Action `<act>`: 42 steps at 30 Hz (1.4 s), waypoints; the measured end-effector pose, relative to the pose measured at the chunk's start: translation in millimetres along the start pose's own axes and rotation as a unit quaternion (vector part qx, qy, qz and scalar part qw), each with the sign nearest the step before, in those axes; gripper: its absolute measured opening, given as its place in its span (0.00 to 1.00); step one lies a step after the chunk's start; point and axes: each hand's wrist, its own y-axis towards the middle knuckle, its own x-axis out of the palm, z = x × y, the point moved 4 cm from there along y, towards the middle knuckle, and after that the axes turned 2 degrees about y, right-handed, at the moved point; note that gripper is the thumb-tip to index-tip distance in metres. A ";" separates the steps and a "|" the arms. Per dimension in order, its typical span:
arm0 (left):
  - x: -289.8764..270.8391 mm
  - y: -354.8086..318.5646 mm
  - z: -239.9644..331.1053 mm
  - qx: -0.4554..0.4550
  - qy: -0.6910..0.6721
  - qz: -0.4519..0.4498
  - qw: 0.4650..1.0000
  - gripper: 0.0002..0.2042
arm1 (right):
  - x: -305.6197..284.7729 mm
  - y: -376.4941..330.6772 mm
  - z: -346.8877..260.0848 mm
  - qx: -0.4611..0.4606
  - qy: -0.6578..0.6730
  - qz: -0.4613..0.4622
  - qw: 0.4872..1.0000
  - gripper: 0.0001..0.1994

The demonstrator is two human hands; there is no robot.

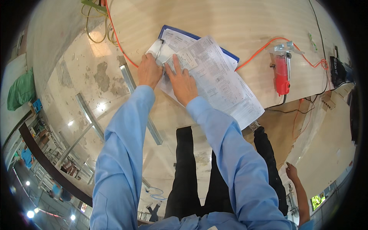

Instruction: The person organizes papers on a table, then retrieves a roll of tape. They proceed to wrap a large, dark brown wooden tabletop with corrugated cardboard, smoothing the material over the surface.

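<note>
A stack of printed paper sheets [220, 78] lies on a blue clipboard [180, 32] on a pale wooden board [245, 23]. My left hand [148, 71] grips the stack's near-left corner by the metal clip [156, 49], fingers curled over the paper edge. My right hand [183, 81] lies flat on the sheets just right of it, fingers spread and pressing down. Both arms wear light blue sleeves.
A red handheld power tool [281, 73] lies on the board to the right, with an orange cord [260, 50] looping across. A black device [337, 71] sits at the far right edge. Metal bars [89, 113] lie on the stained floor left. Another person's hand [292, 171] shows lower right.
</note>
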 end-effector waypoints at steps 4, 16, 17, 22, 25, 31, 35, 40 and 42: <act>-0.1 -2.1 -2.6 0.019 -0.007 0.003 1.000 0.15 | 0.4 8.0 6.0 -0.009 -0.031 0.056 0.998 0.29; -6.5 8.1 -4.7 0.010 0.004 -0.048 0.999 0.18 | 7.6 20.8 -6.6 -0.085 -0.152 -0.008 0.985 0.23; -7.4 8.8 -5.5 0.011 0.000 -0.055 0.998 0.18 | 7.1 21.5 -7.3 -0.080 -0.158 -0.016 0.984 0.23; -7.1 10.4 -14.6 0.003 -0.016 -0.048 0.999 0.16 | 2.7 37.4 -13.3 -0.105 -0.155 -0.021 0.982 0.24; -7.9 6.5 -22.6 0.015 -0.028 -0.011 0.999 0.13 | 6.6 50.7 -22.2 -0.117 -0.152 -0.053 0.980 0.23; -19.4 -21.2 -17.5 0.005 -0.096 0.086 0.992 0.14 | -25.0 14.4 -19.7 -0.139 -0.022 0.063 0.988 0.20; -30.5 -87.9 -0.6 -0.045 -0.205 0.112 0.971 0.13 | -96.7 -70.6 73.5 -0.028 0.179 0.210 0.961 0.22; 22.6 -190.3 59.5 -0.172 -0.398 -0.187 0.882 0.16 | -104.3 -142.8 175.7 0.132 0.072 0.138 0.979 0.38; 50.9 -218.2 90.8 -0.242 -0.460 -0.222 0.825 0.17 | -84.3 -150.6 192.9 0.170 0.062 0.089 0.979 0.40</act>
